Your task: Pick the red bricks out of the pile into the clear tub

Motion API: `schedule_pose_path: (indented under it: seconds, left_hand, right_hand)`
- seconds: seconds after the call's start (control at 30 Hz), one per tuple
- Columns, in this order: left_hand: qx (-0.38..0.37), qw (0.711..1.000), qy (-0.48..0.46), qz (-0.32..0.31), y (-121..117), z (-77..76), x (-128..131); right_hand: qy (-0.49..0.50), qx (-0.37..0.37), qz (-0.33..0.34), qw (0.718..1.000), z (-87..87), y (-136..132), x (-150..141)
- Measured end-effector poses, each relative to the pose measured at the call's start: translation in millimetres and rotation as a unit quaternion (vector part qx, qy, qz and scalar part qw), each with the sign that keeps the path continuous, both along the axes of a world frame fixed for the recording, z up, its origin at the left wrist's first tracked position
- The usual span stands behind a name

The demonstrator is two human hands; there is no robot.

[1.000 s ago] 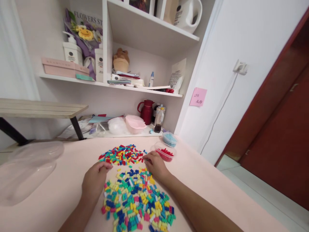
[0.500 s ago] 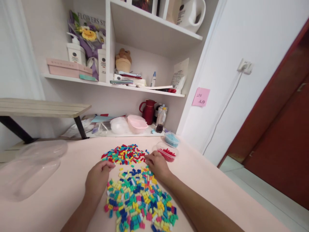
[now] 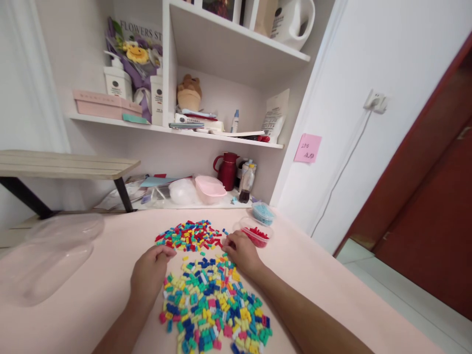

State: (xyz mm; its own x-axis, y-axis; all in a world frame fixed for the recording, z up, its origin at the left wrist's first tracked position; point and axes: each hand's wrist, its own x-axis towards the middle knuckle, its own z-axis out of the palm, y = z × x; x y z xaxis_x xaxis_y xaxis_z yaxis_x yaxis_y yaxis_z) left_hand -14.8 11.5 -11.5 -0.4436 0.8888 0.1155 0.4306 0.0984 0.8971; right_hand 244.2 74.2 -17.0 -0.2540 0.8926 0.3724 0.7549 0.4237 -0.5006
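- Lying just beyond and between the two hands, a far pile of small bricks (image 3: 190,236) mixes red, blue, yellow and green.
- Spread nearer the body, between the forearms, is a larger near pile (image 3: 217,305) of green, navy, yellow and pink bricks.
- The left hand (image 3: 147,270) is loosely curled near the far pile's left edge, thumb against forefinger; whether it pinches a brick I cannot tell.
- The right hand (image 3: 241,250) has bent fingers at that pile's right edge, close to some red bricks; its fingertips are too small to show a grip.
- Just beyond the right hand sits a clear tub (image 3: 258,242) of red pieces, with a second tub (image 3: 263,221) of blue ones behind it.
- Well left of the left hand, clear plastic containers (image 3: 55,255) lie on the pale pink tabletop (image 3: 103,275).
- Farther out, ahead of both hands, stand a pink bowl (image 3: 210,189) and a dark red jug (image 3: 227,172).
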Motion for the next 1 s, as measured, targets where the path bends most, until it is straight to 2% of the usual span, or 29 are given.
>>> schedule_pose_path:
  seconds: [0.27, 0.47, 0.63, 1.0]
  left_hand:
    - [0.001, 1.0, 0.006, -0.002, 0.7, -4.6, -0.8]
    - [0.005, 1.0, 0.003, -0.008, 1.1, -5.7, -1.3]
    - [0.013, 1.0, 0.011, -0.011, 0.4, -5.2, -1.0]
    - [0.026, 1.0, -0.002, -0.004, -1.3, -3.4, -1.1]
  right_hand:
    - [0.017, 0.013, 0.037, 0.999, -3.4, 1.3, 0.0]
    - [0.05, 0.002, 0.023, 0.999, -7.1, 2.0, -1.0]
    - [0.039, 0.003, 0.014, 0.999, -8.2, 1.4, -1.4]
    - [0.066, -0.012, 0.017, 0.998, -2.4, -4.4, -4.7]
